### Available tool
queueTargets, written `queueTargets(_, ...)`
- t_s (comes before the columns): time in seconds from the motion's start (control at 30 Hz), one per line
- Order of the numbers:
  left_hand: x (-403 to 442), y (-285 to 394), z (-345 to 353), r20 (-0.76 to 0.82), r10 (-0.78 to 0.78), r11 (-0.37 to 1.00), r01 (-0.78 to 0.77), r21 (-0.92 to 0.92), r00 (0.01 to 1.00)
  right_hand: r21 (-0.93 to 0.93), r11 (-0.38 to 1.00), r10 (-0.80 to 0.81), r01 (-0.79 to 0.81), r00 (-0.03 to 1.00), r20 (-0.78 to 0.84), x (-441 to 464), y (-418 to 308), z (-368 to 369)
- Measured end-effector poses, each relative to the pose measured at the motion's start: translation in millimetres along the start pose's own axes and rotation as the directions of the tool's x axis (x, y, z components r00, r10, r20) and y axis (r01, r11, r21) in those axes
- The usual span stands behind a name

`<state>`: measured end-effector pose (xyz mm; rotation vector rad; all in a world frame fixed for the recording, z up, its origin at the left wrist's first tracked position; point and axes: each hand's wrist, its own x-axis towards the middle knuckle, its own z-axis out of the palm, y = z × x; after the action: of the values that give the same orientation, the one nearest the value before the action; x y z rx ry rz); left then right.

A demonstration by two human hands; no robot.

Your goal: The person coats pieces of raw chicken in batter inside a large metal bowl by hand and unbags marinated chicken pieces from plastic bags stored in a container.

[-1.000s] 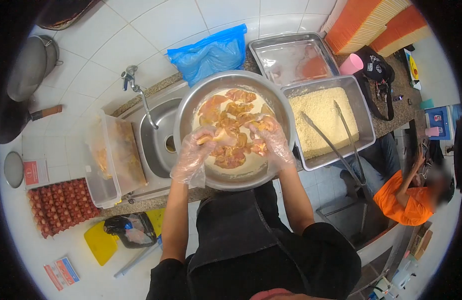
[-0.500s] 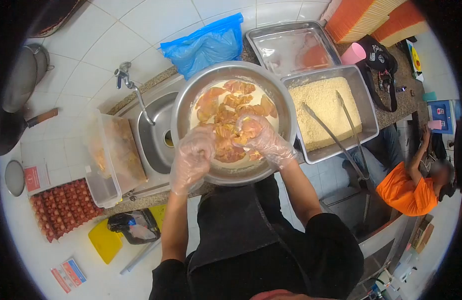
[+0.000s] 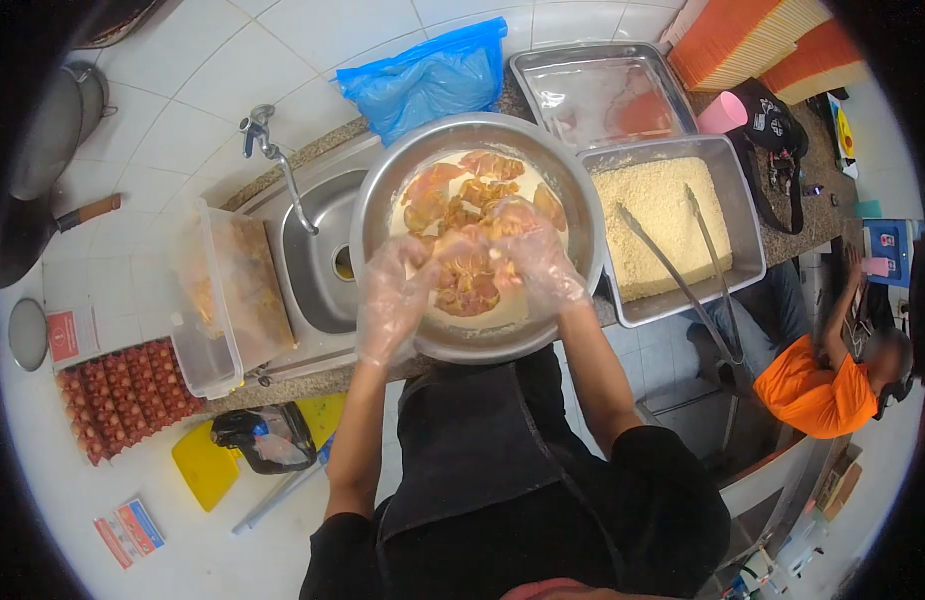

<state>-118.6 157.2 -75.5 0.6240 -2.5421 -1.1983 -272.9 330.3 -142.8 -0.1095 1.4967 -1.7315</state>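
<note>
A large metal bowl [image 3: 371, 200] holds pale batter and several pieces of raw, yellow-stained chicken. Over it, both hands wear clear plastic gloves. My left hand [image 3: 395, 285] is closed on the near-left edge of a chicken piece [image 3: 465, 248], which spans the gap between the hands. On the other side my right hand [image 3: 545, 265] grips the same piece, its fingers partly blurred. Under and around it lie more chicken pieces [image 3: 491, 165] in the batter.
Right of the bowl stands a metal pan [image 3: 751, 255] of crumbs with tongs [image 3: 658, 250] in it. Behind are a metal tray [image 3: 608, 95] and a blue bag [image 3: 423, 90]. To the left are a sink [image 3: 318, 290], a plastic tub [image 3: 218, 320] and egg trays [image 3: 123, 395]. A person in orange [image 3: 813, 390] sits at right.
The chicken piece, bunched near my right hand before, is now stretched between both hands. My hands have moved slightly apart. The view has shifted a little.
</note>
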Motion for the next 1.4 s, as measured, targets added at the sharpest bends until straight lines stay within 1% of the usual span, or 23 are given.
queueTargets(0.03, 5, -9, 2, -0.03, 0.076, 0.995, -0.074, 0.066, 0.997, 0.062, 0.998, 0.025, -0.024, 0.999, -0.024, 7, 1, -3)
queueTargets(0.13, 1, -19, 11, -0.069, -0.05, 0.979, 0.035, -0.199, 0.996, 0.029, 0.998, -0.051, 0.057, 0.983, -0.175, 21, 4, -9)
queueTargets(0.17, -3, -20, 16, -0.014, -0.106, 0.934, 0.095, -0.344, 0.994, 0.185, 0.981, -0.026, 0.056, 0.986, -0.162, 15, 6, -10)
queueTargets(0.23, -6, -6, 34, 0.106, -0.191, 0.771, 0.216, -0.599, 0.976, 0.471, 0.881, 0.014, 0.042, 0.993, -0.114, -24, -25, 12)
queueTargets(0.33, -7, 42, 50, 0.242, -0.345, 0.481, 0.392, -0.784, 0.907, 0.626, 0.778, -0.031, 0.039, 0.999, -0.024, -26, -19, 28)
queueTargets(0.43, 3, 26, 61, 0.251, -0.379, 0.612, 0.445, -0.654, 0.891, 0.606, 0.788, -0.157, 0.111, 0.987, 0.023, -17, -1, 34)
queueTargets(0.53, 0, 13, 51, 0.314, -0.315, 0.46, 0.433, -0.775, 0.896, 0.595, 0.783, -0.252, 0.179, 0.967, 0.04, -20, 3, 32)
queueTargets(0.63, 3, 9, 37, 0.367, -0.241, 0.394, 0.436, -0.809, 0.898, 0.496, 0.857, -0.208, 0.138, 0.974, 0.088, -23, -6, 24)
queueTargets(0.73, 3, 11, 20, 0.308, -0.227, 0.402, 0.377, -0.834, 0.924, 0.537, 0.844, -0.107, 0.012, 0.984, 0.146, -22, -4, 9)
queueTargets(0.83, 4, 6, 12, 0.34, -0.215, 0.385, 0.399, -0.832, 0.916, 0.474, 0.881, -0.061, -0.019, 0.987, 0.152, -20, -1, 3)
queueTargets(0.93, 13, 6, 12, 0.375, -0.169, 0.453, 0.41, -0.792, 0.912, 0.504, 0.853, 0.031, -0.134, 0.977, 0.209, -20, -5, 7)
queueTargets(1.03, 25, 8, 8, 0.338, -0.069, 0.625, 0.305, -0.719, 0.939, 0.472, 0.848, 0.132, -0.242, 0.958, 0.255, -25, -10, 14)
queueTargets(1.13, 33, 18, -6, 0.327, -0.081, 0.681, 0.292, -0.671, 0.941, 0.494, 0.855, 0.035, -0.158, 0.968, 0.25, -21, 8, 7)
queueTargets(1.23, 41, 15, -7, 0.329, -0.053, 0.651, 0.282, -0.705, 0.943, 0.637, 0.768, -0.062, -0.072, 0.981, 0.185, -21, 10, 0)
queueTargets(1.27, 41, 16, -8, 0.339, -0.055, 0.655, 0.29, -0.698, 0.939, 0.609, 0.793, -0.122, -0.006, 0.978, 0.168, -23, 7, -2)
queueTargets(1.33, 43, 20, -9, 0.358, -0.06, 0.663, 0.305, -0.683, 0.932, 0.546, 0.828, -0.242, 0.128, 0.96, 0.142, -35, -24, 4)
queueTargets(1.4, 49, 9, 3, 0.319, -0.04, 0.729, 0.246, -0.639, 0.947, 0.384, 0.914, -0.205, 0.135, 0.967, 0.148, -38, -32, -3)
